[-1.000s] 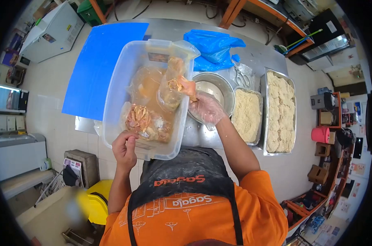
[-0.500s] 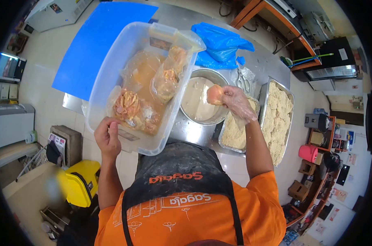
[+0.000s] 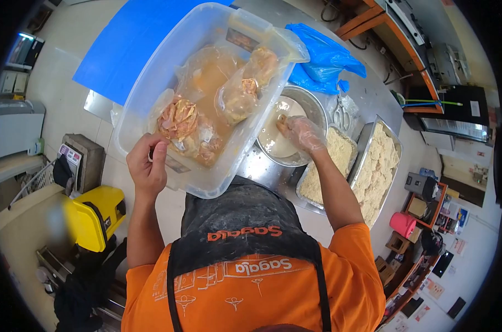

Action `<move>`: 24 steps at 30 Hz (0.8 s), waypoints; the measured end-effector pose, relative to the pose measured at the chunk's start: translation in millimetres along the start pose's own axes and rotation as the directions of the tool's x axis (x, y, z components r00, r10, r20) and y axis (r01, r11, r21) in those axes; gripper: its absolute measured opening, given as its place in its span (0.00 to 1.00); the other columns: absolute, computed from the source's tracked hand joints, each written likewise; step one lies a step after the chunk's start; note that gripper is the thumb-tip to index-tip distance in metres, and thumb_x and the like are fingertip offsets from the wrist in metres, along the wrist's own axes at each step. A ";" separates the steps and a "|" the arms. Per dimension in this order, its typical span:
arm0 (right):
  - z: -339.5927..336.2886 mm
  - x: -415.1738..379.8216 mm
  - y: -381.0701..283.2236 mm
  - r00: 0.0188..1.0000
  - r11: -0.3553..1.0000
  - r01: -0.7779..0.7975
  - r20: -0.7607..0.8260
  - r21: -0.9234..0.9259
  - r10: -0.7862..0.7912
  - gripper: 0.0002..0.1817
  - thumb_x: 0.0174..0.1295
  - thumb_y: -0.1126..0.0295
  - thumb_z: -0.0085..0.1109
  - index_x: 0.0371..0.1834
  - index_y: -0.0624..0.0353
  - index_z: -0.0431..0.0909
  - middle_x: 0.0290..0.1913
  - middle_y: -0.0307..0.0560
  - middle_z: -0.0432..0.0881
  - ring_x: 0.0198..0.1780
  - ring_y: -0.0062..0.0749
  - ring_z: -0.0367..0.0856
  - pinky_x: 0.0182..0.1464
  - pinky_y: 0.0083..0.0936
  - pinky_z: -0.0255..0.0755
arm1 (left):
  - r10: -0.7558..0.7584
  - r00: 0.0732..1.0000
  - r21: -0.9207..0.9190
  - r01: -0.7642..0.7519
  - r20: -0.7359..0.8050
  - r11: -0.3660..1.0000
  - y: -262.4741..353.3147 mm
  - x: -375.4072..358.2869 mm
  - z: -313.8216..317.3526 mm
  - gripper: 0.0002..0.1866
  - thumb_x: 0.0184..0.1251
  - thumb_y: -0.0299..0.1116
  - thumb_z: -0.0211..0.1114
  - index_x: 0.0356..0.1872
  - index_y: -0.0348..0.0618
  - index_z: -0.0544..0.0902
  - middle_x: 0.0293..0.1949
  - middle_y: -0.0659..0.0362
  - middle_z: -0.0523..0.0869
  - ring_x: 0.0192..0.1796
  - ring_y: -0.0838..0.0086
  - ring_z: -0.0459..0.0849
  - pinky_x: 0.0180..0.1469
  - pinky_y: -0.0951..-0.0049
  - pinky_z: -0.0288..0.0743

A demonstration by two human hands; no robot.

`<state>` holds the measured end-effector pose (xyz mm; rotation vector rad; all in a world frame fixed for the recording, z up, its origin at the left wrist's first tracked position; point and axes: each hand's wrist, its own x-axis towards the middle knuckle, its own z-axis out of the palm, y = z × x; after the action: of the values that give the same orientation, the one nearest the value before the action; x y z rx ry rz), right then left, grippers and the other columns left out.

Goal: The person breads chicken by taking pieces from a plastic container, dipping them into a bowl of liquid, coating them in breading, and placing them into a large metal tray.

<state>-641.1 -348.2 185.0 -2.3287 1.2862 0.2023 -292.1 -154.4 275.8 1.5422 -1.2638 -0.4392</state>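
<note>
A clear plastic tub [image 3: 206,191] holds bags of raw meat [image 3: 179,122] in brownish liquid. My left hand [image 3: 148,160] grips the tub's near left rim, thumb bent over it. In a clear plastic glove, my right hand [image 3: 303,134] reaches into a round metal bowl [image 3: 317,102] of pale batter [image 3: 276,141]. Its fingers are closed on a piece of meat [image 3: 284,126], partly hidden, at the batter. To the right of the bowl lie a smaller tray of crumbly coating [image 3: 331,166] and a larger tray of coating [image 3: 375,169].
A blue plastic bag [image 3: 323,58] lies beyond the bowl, with scissors [image 3: 341,116] near it. A blue sheet [image 3: 115,50] extends behind the tub. A yellow bin [image 3: 93,221] stands at the lower left, and a black fridge [image 3: 455,113] at the right.
My right hand has lowered the meat piece from above the bowl's right side into the batter. The view has shifted a little; my left hand still grips the tub.
</note>
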 end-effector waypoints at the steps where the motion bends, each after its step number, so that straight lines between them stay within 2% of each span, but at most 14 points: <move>1: 10.8 3.8 5.0 1.000 1.000 0.020 -0.016 -0.008 -0.020 0.24 0.72 0.52 0.48 0.39 0.63 0.83 0.39 0.64 0.84 0.45 0.58 0.83 0.51 0.48 0.75 | -0.004 1.000 0.002 0.004 -0.003 1.000 0.0 -0.1 -0.1 0.06 0.71 0.26 0.60 0.36 0.34 0.82 0.27 0.60 0.78 0.27 0.79 0.72 0.31 0.79 0.65; 3: 27.2 9.6 11.1 0.997 0.998 0.056 -0.047 -0.022 -0.057 0.23 0.73 0.52 0.48 0.40 0.62 0.83 0.39 0.64 0.85 0.45 0.58 0.84 0.52 0.48 0.75 | -0.012 1.000 0.004 0.012 -0.004 1.000 0.5 -0.5 -0.1 0.06 0.71 0.26 0.60 0.37 0.34 0.82 0.27 0.60 0.79 0.27 0.79 0.72 0.31 0.79 0.65; 6: 31.0 8.4 7.2 0.994 0.993 0.081 -0.069 -0.083 -0.087 0.20 0.71 0.57 0.50 0.38 0.62 0.84 0.39 0.64 0.85 0.43 0.58 0.84 0.49 0.46 0.76 | -0.010 1.000 -0.014 0.010 -0.004 1.000 2.5 0.3 0.9 0.06 0.71 0.26 0.60 0.37 0.33 0.82 0.27 0.59 0.79 0.27 0.79 0.72 0.31 0.79 0.66; 9: 34.0 15.2 2.6 0.996 0.989 0.043 0.088 -0.141 -0.031 0.15 0.68 0.63 0.51 0.35 0.61 0.85 0.38 0.64 0.85 0.44 0.56 0.85 0.52 0.47 0.76 | 0.001 1.000 -0.011 -0.001 0.007 1.000 1.6 0.6 0.8 0.06 0.71 0.26 0.61 0.37 0.33 0.82 0.27 0.59 0.80 0.27 0.80 0.73 0.31 0.79 0.66; 12: 54.0 22.1 13.6 0.990 0.985 0.129 0.067 -0.116 -0.122 0.13 0.65 0.66 0.52 0.33 0.61 0.85 0.38 0.64 0.85 0.44 0.55 0.85 0.51 0.47 0.76 | -0.063 0.997 -0.026 0.064 0.039 0.998 6.9 -0.8 -0.3 0.07 0.74 0.26 0.56 0.36 0.34 0.80 0.29 0.60 0.78 0.32 0.78 0.72 0.36 0.78 0.63; 18: 33.6 14.8 7.5 0.990 0.991 0.108 0.097 -0.077 -0.101 0.13 0.65 0.64 0.52 0.37 0.61 0.84 0.40 0.63 0.85 0.45 0.56 0.84 0.52 0.47 0.76 | -0.061 0.997 -0.030 0.062 0.038 0.998 6.4 -1.1 -2.6 0.07 0.73 0.26 0.56 0.36 0.34 0.80 0.29 0.60 0.78 0.32 0.77 0.72 0.36 0.78 0.63; 21: 22.8 9.8 1.5 0.992 0.997 0.076 0.100 0.017 -0.078 0.14 0.64 0.62 0.55 0.38 0.62 0.83 0.40 0.63 0.84 0.45 0.57 0.83 0.51 0.47 0.76 | 0.022 1.000 -0.041 -0.021 0.007 0.999 -1.2 0.6 -2.0 0.05 0.70 0.25 0.62 0.36 0.34 0.83 0.26 0.59 0.78 0.24 0.80 0.73 0.28 0.80 0.65; 24: 6.2 -0.2 -10.1 0.997 0.997 0.028 0.075 0.072 -0.033 0.14 0.61 0.62 0.57 0.36 0.64 0.81 0.36 0.63 0.83 0.40 0.55 0.82 0.47 0.46 0.74 | 0.010 1.000 -0.055 -0.010 0.006 0.998 -0.5 0.6 -0.8 0.05 0.70 0.25 0.62 0.36 0.34 0.83 0.26 0.59 0.78 0.24 0.80 0.73 0.29 0.80 0.65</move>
<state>-632.3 -340.5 182.9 -2.2570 1.2011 0.2297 -291.0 -154.6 275.9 1.4883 -1.2537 -0.4687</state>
